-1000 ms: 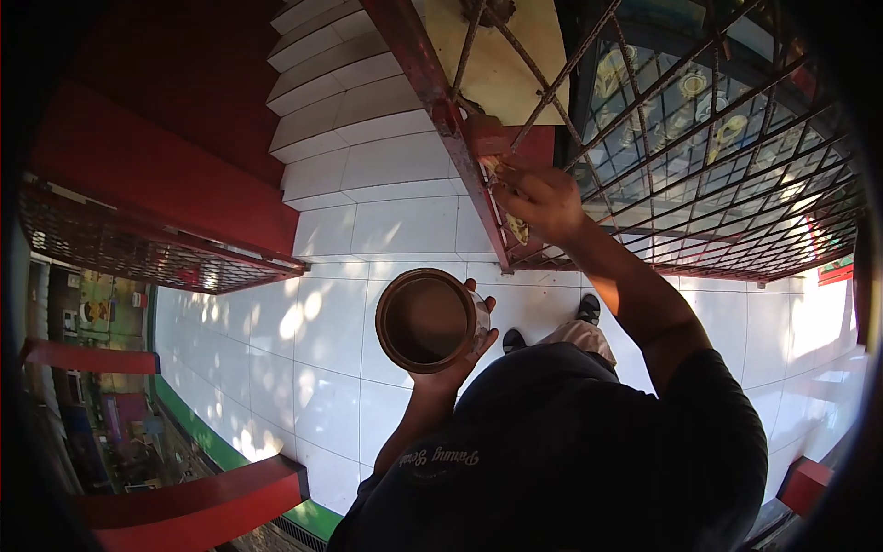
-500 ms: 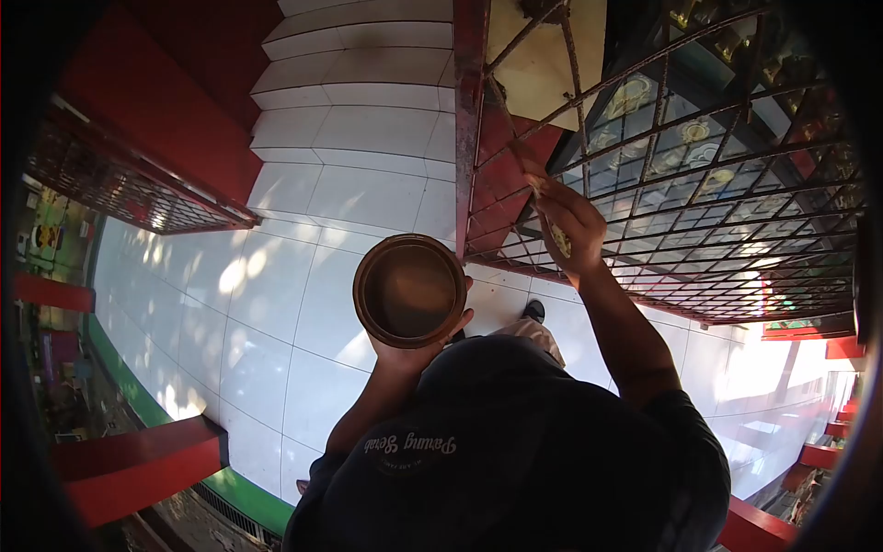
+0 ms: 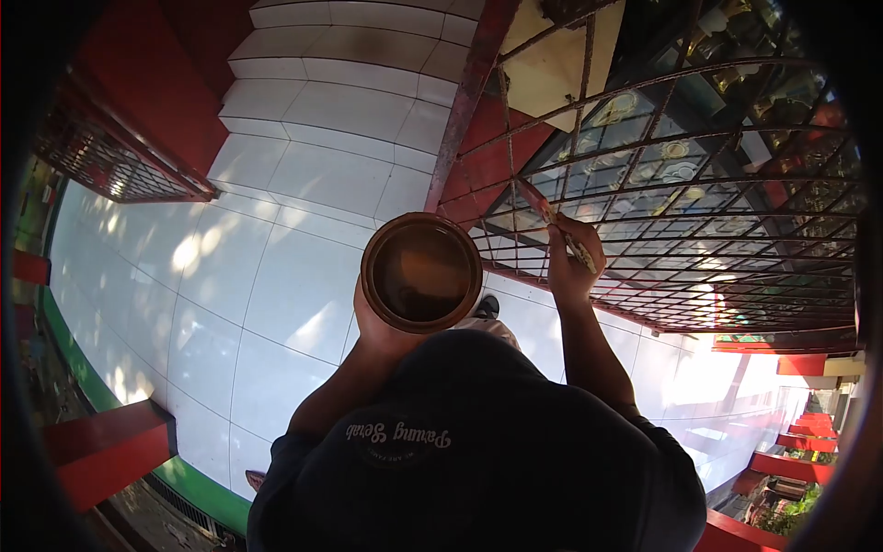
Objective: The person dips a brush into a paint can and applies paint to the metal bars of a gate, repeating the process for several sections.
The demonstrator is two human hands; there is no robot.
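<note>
My left hand (image 3: pixel 375 322) is wrapped around a round brown tub (image 3: pixel 369 276) from below and the side, in front of my chest. Dark brown liquid (image 3: pixel 423 267), which looks like paint, lies inside it. On the right, my right hand (image 3: pixel 591 241) grips a paintbrush (image 3: pixel 544 207) by its pale, stained handle. The brush's reddish tip points up and left, at the rusty bars of a metal lattice gate (image 3: pixel 658 189). Whether the bristles touch a bar is hard to tell.
White tiled steps (image 3: pixel 349 97) rise ahead, left of the gate's red edge. Another lattice gate panel (image 3: pixel 115 152) stands at the left by a red wall. Glass with objects behind it (image 3: pixel 676 147) lies beyond the bars. Low red blocks (image 3: pixel 110 451) line the floor's edge.
The view has shifted, with the gate and steps turned slightly. My right hand and the brush have come lower beside the bars, the brush now showing more clearly. The tub stays held in my left hand.
</note>
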